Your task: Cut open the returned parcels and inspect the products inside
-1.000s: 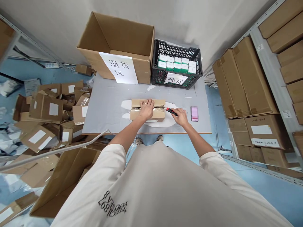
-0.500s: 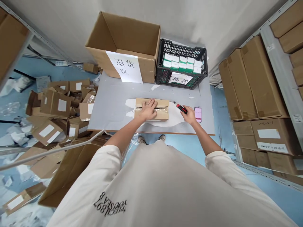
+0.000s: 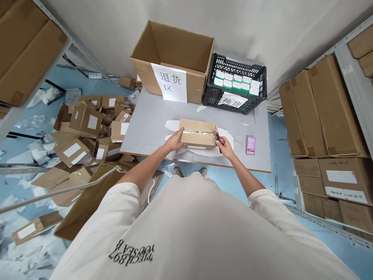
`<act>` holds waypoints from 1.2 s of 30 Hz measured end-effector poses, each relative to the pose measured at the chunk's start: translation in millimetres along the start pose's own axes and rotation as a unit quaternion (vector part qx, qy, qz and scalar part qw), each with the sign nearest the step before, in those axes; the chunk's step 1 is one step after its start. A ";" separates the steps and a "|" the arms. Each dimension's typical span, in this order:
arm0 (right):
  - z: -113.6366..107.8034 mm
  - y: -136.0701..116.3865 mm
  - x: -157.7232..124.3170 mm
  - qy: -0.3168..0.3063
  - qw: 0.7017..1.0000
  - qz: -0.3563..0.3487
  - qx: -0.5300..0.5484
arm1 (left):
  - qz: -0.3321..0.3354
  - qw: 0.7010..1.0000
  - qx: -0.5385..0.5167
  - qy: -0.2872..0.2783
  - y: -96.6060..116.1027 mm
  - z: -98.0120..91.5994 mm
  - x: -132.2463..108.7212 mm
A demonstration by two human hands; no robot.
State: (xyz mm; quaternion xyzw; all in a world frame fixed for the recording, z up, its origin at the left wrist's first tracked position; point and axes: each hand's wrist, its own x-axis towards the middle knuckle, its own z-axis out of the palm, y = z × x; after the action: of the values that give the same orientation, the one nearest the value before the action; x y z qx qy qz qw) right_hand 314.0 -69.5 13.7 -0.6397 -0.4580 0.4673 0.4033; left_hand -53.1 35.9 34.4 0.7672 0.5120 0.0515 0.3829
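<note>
A small taped cardboard box [image 3: 198, 138] lies on the table in front of me, with clear tape along its top seam. My left hand [image 3: 175, 140] grips its left end, thumb on the upper edge and fingers against the side. In my right hand [image 3: 225, 147] is a red and black utility knife [image 3: 218, 139], its tip at the box's right end by the seam. Whether the blade is in the tape is too small to tell.
Behind stand a large open carton [image 3: 175, 50] with a paper sign and a black plastic crate [image 3: 236, 83] holding several white-green boxes. A phone [image 3: 250, 145] lies right on the table [image 3: 140, 128]. Discarded cartons [image 3: 90, 120] heap at left; shelved cartons [image 3: 323, 109] stand right.
My left hand has gone from the top of the box to its left end. My right hand has brought the utility knife leftward to the box's right end. The whole view has shifted.
</note>
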 end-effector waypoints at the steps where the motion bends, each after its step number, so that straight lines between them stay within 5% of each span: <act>1: 0.1 -2.4 0.0 0.010 1.000 -0.003 0.001 | 0.002 1.000 -0.012 0.003 1.8 0.1 4.6; 9: -62.4 -19.6 0.9 0.133 0.991 0.000 -0.007 | 0.042 0.998 -0.052 -0.004 56.3 -14.7 51.0; 14: -81.8 -14.4 -6.3 0.155 0.987 0.037 0.018 | 0.022 0.996 -0.058 -0.068 73.2 -0.9 68.5; 17: -76.8 -6.6 -4.2 0.152 0.985 0.076 0.033 | -0.058 0.991 -0.073 -0.093 72.3 12.9 73.9; 21: -68.6 4.4 5.8 0.158 0.982 0.083 0.062 | -0.145 0.981 -0.117 -0.044 67.5 27.2 78.6; 24: -68.3 12.5 8.4 0.146 0.983 0.080 0.072 | -0.154 0.977 -0.148 -0.025 63.7 33.5 77.1; 30: -77.0 35.7 -10.5 0.128 0.986 0.103 0.039 | -0.140 0.981 -0.105 -0.078 48.9 45.1 53.6; 36: -96.3 65.8 -14.6 0.207 0.961 0.139 -0.117 | -0.107 0.990 -0.056 -0.078 41.4 53.5 34.9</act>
State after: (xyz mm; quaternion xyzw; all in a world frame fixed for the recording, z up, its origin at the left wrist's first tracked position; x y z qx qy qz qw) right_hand 418.8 -108.9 -22.1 -0.8224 -0.3225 0.3189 0.3434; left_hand 19.4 28.6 12.4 0.6875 0.5557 -0.0213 0.4670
